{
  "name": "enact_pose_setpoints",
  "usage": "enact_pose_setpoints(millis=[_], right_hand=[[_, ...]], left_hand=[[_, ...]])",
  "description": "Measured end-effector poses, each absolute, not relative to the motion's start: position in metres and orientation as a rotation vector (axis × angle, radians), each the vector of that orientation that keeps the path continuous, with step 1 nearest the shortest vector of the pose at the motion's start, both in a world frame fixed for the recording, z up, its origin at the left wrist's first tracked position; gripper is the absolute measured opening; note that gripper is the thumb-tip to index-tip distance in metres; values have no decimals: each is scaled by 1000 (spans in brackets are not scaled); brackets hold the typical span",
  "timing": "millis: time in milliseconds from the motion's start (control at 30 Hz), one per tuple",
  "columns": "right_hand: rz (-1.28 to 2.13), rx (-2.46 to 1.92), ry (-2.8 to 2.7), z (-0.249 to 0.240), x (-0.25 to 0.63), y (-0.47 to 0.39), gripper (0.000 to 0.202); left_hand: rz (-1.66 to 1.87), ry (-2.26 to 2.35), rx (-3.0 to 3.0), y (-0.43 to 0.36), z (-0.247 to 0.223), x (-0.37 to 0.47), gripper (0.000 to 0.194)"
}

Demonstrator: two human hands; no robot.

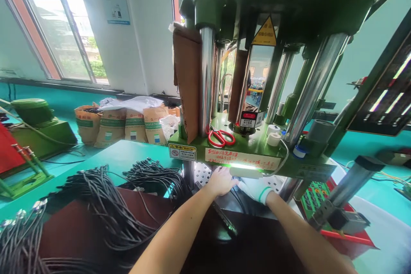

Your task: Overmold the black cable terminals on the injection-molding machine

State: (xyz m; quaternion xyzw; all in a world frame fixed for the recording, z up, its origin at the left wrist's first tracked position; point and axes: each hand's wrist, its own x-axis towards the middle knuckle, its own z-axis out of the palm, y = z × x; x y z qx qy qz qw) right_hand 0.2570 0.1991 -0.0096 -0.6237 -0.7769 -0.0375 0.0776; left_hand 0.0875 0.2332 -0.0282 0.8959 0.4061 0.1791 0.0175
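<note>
My bare left hand [222, 181] reaches under the front edge of the green press [199, 147], its fingers bent and close together. My right hand [254, 189], in a white glove with a green cuff band, meets it from the right, fingers together and pointing left. The fingertips of both are largely hidden, and what they hold cannot be made out. Black cables [238, 202] run out below the two hands toward me. A dark metal bar [224, 219] lies just nearer, under my left wrist. A lit lamp tube [245, 173] hangs right above my hands.
Bundles of black cables [118, 209] cover the table on the left. Red-handled scissors [221, 138] lie on the press ledge, beside a cardboard sheet [188, 81]. Steel columns [207, 81] rise around the work area. At right stands a red bin [349, 239] with a green rack.
</note>
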Motion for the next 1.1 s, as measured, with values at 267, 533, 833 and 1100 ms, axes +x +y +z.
enact_pose_setpoints(millis=[267,533,833,1100], right_hand=[[-27,-1918,-2356,-8,254,213,35],[-44,-1968,-2306,-9,267,197,30],[64,-1908,-2289,-27,274,213,30],[72,-1794,-2195,0,260,206,26]], left_hand=[[454,1243,2734,243,-24,92,32],[427,1266,2687,244,-25,70,45],[418,1274,2568,252,-33,70,49],[537,1374,2478,242,-20,80,47]])
